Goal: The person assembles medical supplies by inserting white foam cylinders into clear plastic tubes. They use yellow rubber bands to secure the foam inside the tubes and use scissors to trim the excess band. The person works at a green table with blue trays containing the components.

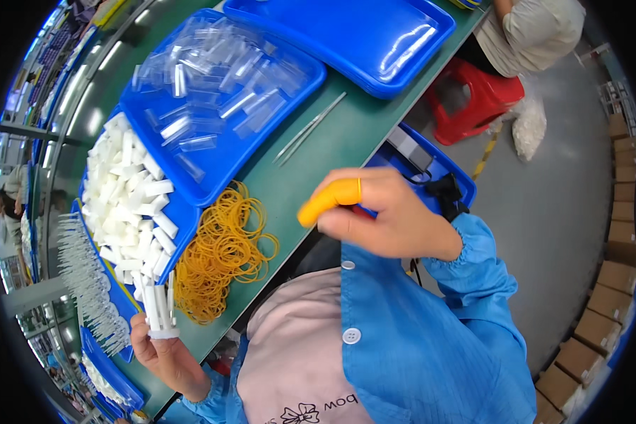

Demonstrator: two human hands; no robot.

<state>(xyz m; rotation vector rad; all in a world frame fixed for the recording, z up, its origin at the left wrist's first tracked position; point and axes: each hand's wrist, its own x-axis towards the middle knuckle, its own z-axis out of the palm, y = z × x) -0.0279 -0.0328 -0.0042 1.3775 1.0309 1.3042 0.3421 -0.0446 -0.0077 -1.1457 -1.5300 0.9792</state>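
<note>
My left hand (169, 364) is closed around the round base of a white plastic piece with several upright prongs (162, 321), held at the table's near edge beside the rubber bands. A pile of yellow rubber bands (222, 258) lies on the green table (293, 187). Over the table's edge, farther right, my right hand (389, 212) has its thumb and index finger brought together. A yellow finger cot (336, 198) covers that index finger. Whatever the pinch may hold is hidden. Metal tweezers (309, 129) rest on the table beyond this hand.
White blocks (131, 201) heap in a blue tray at left, partly under a blue tray (226, 166) of clear plastic sleeves (219, 85). White pronged parts (92, 283) stand farther left. Another blue tray (346, 35) sits behind. A person (533, 32) is near a red stool (473, 102).
</note>
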